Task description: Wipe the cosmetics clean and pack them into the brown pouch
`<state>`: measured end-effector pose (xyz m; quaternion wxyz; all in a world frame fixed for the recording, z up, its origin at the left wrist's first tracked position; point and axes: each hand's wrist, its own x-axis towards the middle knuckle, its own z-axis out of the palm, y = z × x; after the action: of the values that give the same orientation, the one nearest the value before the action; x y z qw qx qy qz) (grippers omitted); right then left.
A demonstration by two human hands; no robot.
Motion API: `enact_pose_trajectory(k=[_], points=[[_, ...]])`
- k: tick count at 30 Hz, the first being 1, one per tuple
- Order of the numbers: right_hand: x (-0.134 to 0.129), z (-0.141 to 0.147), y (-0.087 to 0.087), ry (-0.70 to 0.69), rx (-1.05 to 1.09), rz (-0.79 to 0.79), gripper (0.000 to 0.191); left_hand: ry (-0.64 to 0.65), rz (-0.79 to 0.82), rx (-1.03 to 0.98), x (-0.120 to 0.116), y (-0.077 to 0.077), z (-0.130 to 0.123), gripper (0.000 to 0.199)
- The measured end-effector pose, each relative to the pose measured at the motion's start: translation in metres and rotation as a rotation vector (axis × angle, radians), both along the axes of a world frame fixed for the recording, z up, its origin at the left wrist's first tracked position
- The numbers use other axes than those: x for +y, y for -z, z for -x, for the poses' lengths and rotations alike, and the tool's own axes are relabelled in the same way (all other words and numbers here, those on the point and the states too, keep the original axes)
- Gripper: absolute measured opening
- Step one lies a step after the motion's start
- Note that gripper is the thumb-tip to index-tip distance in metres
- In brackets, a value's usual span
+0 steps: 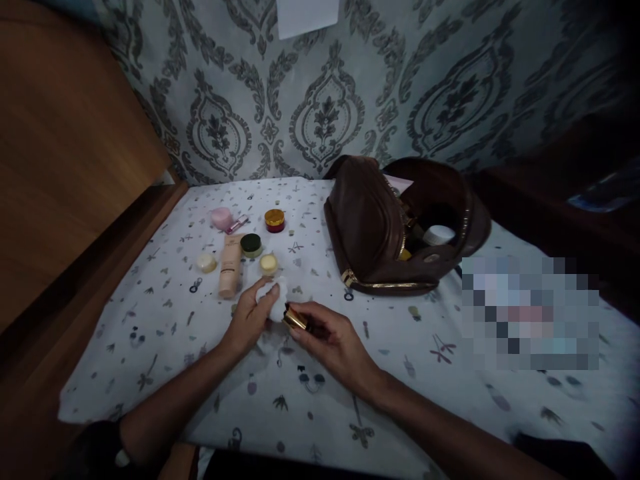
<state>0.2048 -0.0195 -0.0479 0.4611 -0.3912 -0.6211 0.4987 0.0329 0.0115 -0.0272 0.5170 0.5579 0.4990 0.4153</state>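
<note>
My left hand (251, 313) is closed on a white cloth or pad (273, 300), with the thumb on top of it. Just right of it, my right hand (333, 337) grips a small gold tube (295, 319) between thumb and fingers. The tube's left end meets the white pad. Beyond my left hand lie a beige squeeze tube (231, 267), a small yellow jar (269, 264), a dark green-lidded jar (251, 245) and a round cream-coloured item (206, 263).
A red jar with a gold lid (275, 220) and a pink item (221, 218) stand farther back. An open brown bag (367, 220) holding a white-lidded item (439, 235) is at right. A blurred-out patch (530, 313) covers something on the patterned cloth (310, 427).
</note>
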Motion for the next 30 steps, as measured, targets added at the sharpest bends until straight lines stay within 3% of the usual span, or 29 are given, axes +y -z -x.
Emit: enact_pose_trajectory(k=[3,8,15,18,21,26,30], points=[[-0.002,0.0,-0.001,-0.033,-0.038,0.009,0.026,-0.054,0.066,0.007,0.001,0.001,0.002,0.039],[-0.001,0.001,-0.004,-0.192,0.182,0.262,0.034,-0.191,0.242,-0.068,0.005,-0.005,-0.002,0.043],[0.002,0.003,-0.012,-0.319,0.351,0.44,0.042,-0.118,0.349,-0.366,0.003,-0.012,-0.011,0.049],[0.001,0.004,-0.011,-0.304,0.348,0.457,0.047,-0.081,0.333,-0.468,0.001,-0.011,-0.014,0.052],[0.001,0.006,-0.009,-0.272,0.358,0.445,0.047,-0.019,0.259,-0.45,-0.001,-0.007,-0.016,0.062],[0.004,0.006,-0.008,-0.14,0.383,0.389,0.04,0.109,0.02,-0.107,-0.009,-0.002,-0.013,0.059],[0.005,0.001,-0.005,-0.055,0.297,0.29,0.038,0.258,-0.067,-0.028,-0.012,-0.006,-0.011,0.052]])
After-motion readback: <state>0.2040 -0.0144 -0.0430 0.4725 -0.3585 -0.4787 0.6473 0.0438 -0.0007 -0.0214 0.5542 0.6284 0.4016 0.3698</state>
